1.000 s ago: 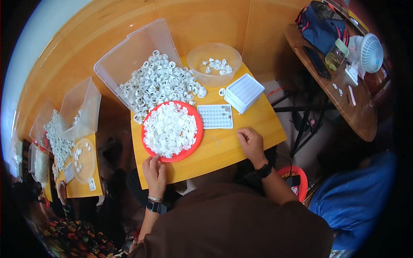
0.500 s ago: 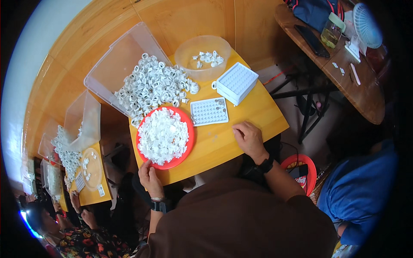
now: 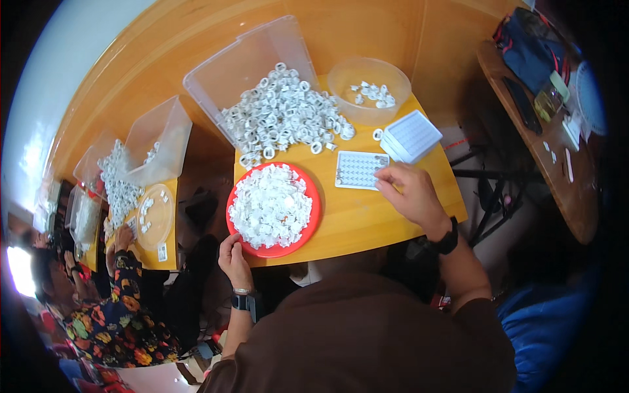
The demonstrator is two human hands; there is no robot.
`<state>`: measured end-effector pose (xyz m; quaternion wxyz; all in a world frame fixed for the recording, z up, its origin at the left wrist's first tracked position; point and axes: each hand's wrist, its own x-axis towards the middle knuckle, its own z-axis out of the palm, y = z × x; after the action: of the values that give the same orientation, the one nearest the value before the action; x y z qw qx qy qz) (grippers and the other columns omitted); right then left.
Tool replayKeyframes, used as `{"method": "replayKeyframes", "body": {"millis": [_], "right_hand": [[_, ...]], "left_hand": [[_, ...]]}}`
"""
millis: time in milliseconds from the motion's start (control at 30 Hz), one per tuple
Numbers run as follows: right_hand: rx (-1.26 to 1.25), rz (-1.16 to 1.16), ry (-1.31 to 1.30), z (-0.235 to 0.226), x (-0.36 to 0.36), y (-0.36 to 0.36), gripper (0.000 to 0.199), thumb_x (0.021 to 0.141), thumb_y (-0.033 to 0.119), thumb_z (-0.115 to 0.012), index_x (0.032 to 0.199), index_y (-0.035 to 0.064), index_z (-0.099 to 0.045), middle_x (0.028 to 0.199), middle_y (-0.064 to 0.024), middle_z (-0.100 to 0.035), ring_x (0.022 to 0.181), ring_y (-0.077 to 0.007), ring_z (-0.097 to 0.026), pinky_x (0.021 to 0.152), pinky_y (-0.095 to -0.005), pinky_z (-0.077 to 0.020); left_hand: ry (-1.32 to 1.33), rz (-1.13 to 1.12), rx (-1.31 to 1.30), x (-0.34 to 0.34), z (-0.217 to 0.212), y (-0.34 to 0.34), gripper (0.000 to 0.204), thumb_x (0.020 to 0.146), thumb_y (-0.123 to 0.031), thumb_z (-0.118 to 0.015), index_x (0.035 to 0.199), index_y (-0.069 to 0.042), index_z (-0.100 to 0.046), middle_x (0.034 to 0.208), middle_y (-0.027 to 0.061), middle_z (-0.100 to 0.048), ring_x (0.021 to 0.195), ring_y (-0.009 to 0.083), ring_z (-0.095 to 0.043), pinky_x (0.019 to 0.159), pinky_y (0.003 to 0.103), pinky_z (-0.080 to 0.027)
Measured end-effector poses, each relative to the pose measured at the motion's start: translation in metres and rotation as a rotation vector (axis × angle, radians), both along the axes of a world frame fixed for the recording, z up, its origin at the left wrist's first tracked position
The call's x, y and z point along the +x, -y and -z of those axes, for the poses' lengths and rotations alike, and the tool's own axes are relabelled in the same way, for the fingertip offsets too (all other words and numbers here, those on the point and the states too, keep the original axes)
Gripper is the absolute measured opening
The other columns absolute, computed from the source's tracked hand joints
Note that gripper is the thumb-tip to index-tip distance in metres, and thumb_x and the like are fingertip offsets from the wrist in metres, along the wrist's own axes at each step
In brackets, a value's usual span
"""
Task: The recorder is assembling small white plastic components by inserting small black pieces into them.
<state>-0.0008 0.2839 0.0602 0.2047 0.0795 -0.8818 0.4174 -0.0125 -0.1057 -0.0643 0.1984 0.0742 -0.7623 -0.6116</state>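
A red plate (image 3: pixel 310 221) heaped with small white parts (image 3: pixel 270 203) lies on the wooden table (image 3: pixel 367 216). My left hand (image 3: pixel 234 260) grips the plate's near rim. My right hand (image 3: pixel 411 192) rests on the table, fingers curled, its fingertips at the near right edge of a white grid tray (image 3: pixel 359 169); I cannot tell whether it pinches a part. Behind, a tipped clear bin (image 3: pixel 244 62) spills white rings (image 3: pixel 282 114) onto the table. A clear bowl (image 3: pixel 368 90) holds a few white parts.
A stack of white grid trays (image 3: pixel 411 135) lies at the table's right. To the left another person in a flowered sleeve (image 3: pixel 128 288) works at a similar table (image 3: pixel 154 219) with clear bins (image 3: pixel 157 137). A side table (image 3: pixel 557 144) with a bag stands to the right.
My right hand has moved forward from the table's near edge up to the grid tray. My left hand stays on the plate's rim. The view has shifted.
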Motion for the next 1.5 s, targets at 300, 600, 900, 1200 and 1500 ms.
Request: {"method": "replayKeyframes", "body": {"millis": [300, 600, 900, 1200, 1500], "right_hand": [[0.570, -0.530, -0.164, -0.021, -0.181, 0.130, 0.018, 0.081, 0.014, -0.058, 0.094, 0.0069, -0.067, 0.090, -0.0104, -0.065, 0.093, -0.0286, -0.060, 0.077, -0.0408, -0.0495], [0.777, -0.843, -0.219, 0.073, -0.273, 0.208, 0.021, 0.080, 0.008, -0.055, 0.095, 0.0081, -0.069, 0.094, -0.0080, -0.066, 0.098, -0.0273, -0.060, 0.082, -0.0393, -0.0500], [0.822, -0.967, -0.069, 0.077, -0.292, 0.183, 0.013, 0.072, 0.007, -0.058, 0.077, 0.0073, -0.070, 0.077, -0.0151, -0.065, 0.078, -0.0324, -0.064, 0.065, -0.0423, -0.0501], [0.771, -0.846, -0.036, 0.097, -0.295, 0.104, 0.012, 0.074, 0.008, -0.057, 0.078, 0.0073, -0.069, 0.083, -0.0118, -0.065, 0.084, -0.0306, -0.062, 0.068, -0.0412, -0.0499], [0.486, -0.630, -0.030, 0.071, -0.220, 0.049, 0.015, 0.081, 0.012, -0.059, 0.091, 0.0073, -0.069, 0.092, -0.0101, -0.066, 0.097, -0.0275, -0.059, 0.081, -0.0412, -0.0484]], "left_hand": [[0.043, -0.060, 0.208, -0.004, -0.009, -0.011, 0.024, 0.084, -0.005, -0.050, 0.099, 0.004, -0.066, 0.094, 0.0048, -0.065, 0.085, 0.0116, -0.057, 0.080, 0.023, -0.042], [0.180, -0.068, 0.595, -0.017, -0.015, -0.020, 0.026, 0.084, -0.006, -0.048, 0.101, 0.004, -0.065, 0.096, 0.0061, -0.065, 0.087, 0.0135, -0.057, 0.083, 0.025, -0.042], [0.111, -0.151, 0.693, -0.031, -0.002, -0.020, 0.022, 0.085, -0.009, -0.045, 0.093, 0.003, -0.061, 0.094, 0.0074, -0.062, 0.087, 0.0158, -0.057, 0.085, 0.029, -0.043], [0.043, -0.250, 0.751, -0.055, 0.003, -0.027, 0.023, 0.085, -0.011, -0.045, 0.095, 0.004, -0.060, 0.093, 0.0089, -0.062, 0.090, 0.0178, -0.057, 0.087, 0.031, -0.044], [0.118, -0.129, 0.772, -0.099, 0.001, -0.013, 0.023, 0.086, -0.012, -0.046, 0.095, 0.003, -0.061, 0.092, 0.0094, -0.063, 0.087, 0.0194, -0.058, 0.085, 0.032, -0.046]]}}
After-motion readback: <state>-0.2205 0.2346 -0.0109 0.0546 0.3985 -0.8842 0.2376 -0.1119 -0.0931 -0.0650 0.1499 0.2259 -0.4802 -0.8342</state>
